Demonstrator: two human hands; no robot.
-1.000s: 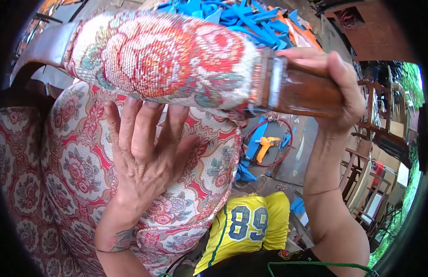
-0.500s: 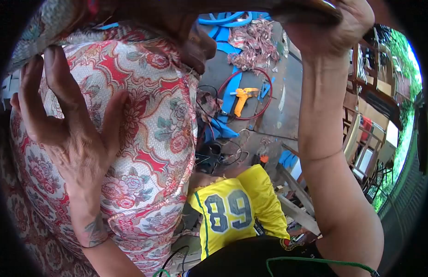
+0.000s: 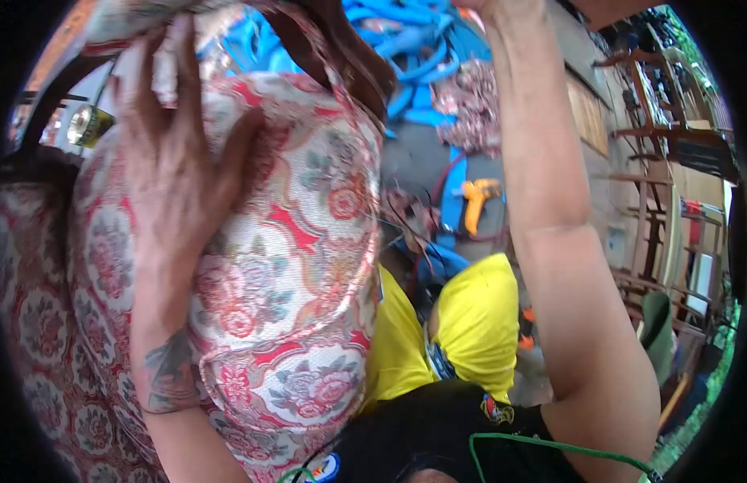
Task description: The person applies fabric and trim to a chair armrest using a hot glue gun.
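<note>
A chair or sofa cushion covered in red and white floral fabric fills the left half, with braided trim along its edge. My left hand lies on the fabric with its fingers spread, the fingertips near the upper padded part. Dark carved wood curves along the top of the upholstery. My right arm reaches up at the right; my right hand is mostly cut off by the top edge, so its fingers and anything in them are hidden.
An orange glue gun lies on the floor beside blue strips. Shredded fabric scraps and more blue material sit beyond. Wooden chair frames stand at the right. A can is at the far left.
The view has shifted, showing more blue material and the can. My right hand has moved up, mostly out of view. My left hand remains spread on the fabric.
</note>
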